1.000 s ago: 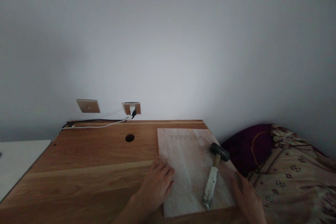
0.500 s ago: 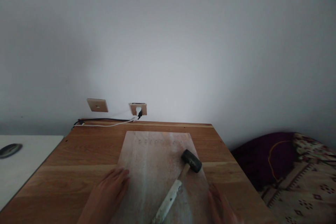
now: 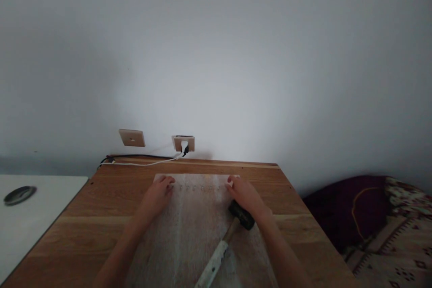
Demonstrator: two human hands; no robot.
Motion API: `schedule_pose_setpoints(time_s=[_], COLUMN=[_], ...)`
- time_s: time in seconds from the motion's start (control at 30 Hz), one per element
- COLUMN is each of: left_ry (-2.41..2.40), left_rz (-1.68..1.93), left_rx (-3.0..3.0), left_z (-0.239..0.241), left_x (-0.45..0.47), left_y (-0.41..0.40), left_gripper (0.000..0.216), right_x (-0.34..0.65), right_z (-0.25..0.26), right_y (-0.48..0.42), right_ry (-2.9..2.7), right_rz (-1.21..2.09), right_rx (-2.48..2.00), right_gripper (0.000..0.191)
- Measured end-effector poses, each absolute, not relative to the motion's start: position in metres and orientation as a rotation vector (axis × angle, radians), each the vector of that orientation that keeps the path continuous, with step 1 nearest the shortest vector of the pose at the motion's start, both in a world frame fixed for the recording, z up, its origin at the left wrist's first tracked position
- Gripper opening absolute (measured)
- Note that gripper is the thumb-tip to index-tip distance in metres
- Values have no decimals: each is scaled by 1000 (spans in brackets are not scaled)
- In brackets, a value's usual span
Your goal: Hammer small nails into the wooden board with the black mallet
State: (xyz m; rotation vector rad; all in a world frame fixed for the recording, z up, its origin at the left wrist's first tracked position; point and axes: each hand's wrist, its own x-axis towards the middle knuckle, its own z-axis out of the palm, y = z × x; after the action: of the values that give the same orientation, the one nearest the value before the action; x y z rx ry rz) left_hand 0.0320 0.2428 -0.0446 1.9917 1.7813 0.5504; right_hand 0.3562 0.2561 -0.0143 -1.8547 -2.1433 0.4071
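A pale, worn wooden board [image 3: 199, 216] lies flat on the wooden table. A row of several small nail-like pieces [image 3: 202, 188] crosses it near its far edge; they are too small to make out well. My left hand [image 3: 164, 188] is at the far left corner of the board, fingers curled in over it. At the far right corner, my right hand [image 3: 241, 190] grips in the same way, its fingertips close to the end of the row. A mallet [image 3: 241, 215] with a black head and a white-wrapped handle lies slantwise on the board, its head beside my right wrist.
The wooden table [image 3: 111, 198] reaches back to the wall, where a socket [image 3: 189, 144] holds plugs with a white and a black cable [image 3: 141, 162]. A white surface [image 3: 40, 225] stands left. Purple and patterned fabric [image 3: 364, 216] is heaped at right.
Both hands have moved forward from the board's sides to its far corners. The board sits slightly further left on the table, the mallet still on it. The view has shifted slightly.
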Motion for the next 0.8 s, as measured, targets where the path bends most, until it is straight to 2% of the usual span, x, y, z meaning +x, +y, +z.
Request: schedule_pose_setpoints(time_s=[0.07, 0.2, 0.33, 0.43, 0.5, 0.6, 0.67, 0.8], left_ry=[1711, 1645, 1640, 1485, 1369, 1454, 1597, 1683], left_rz=[529, 567, 872, 1193, 1236, 1034, 826, 422], left_rx=[2029, 2054, 1769, 1321, 1140, 1269, 1541, 2016], left_z=[-48, -50, -43, -42, -45, -50, -51, -46], left_x=[34, 31, 25, 25, 27, 32, 36, 43], left_y=[250, 255, 258, 260, 262, 263, 262, 259], left_gripper=[26, 24, 13, 30, 37, 42, 39, 15], right_x=[346, 341, 348, 353, 354, 352, 347, 330], right_z=[-18, -19, -12, -11, -13, -18, -20, -24], right_y=[272, 284, 280, 276, 276, 279, 281, 280], right_ry=[-2192, -2167, -1986, -1813, -1754, -1799, -1892, -2077], right_rz=[459, 560, 601, 642, 678, 722, 716, 617], right_rx=[-1883, -1864, -1708, -1615, -1593, -1634, -1694, -1829], right_gripper=[9, 18, 14, 41, 59, 65, 55, 29])
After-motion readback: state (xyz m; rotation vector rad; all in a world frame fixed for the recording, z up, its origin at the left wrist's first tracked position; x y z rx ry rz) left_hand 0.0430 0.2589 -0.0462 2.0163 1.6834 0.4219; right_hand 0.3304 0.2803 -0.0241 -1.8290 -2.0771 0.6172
